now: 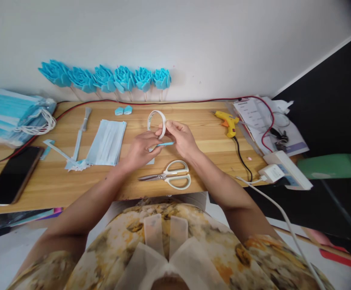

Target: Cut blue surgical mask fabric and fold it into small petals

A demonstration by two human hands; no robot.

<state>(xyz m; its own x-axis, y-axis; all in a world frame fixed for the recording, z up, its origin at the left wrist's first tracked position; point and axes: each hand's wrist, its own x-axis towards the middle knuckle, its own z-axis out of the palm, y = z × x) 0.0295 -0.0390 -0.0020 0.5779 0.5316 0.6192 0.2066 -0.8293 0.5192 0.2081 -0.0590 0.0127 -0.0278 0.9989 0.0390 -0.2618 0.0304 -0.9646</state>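
Note:
Before me, my right hand is closed on the rim of a white roll of tape, which stands on edge in the grip. My left hand is pinched around a narrow blue folded strip, its fingers close against the lower part of the roll. Scissors with white handles lie just below both hands, blades pointing left. A small pale piece shows partly beneath my left hand. To the left lies a stack of light blue face masks.
Blue petal flowers on sticks lean against the wall. Two small blue pieces, cut strips, a phone and bagged masks are leftward. On the right are a yellow glue gun, papers and a power strip.

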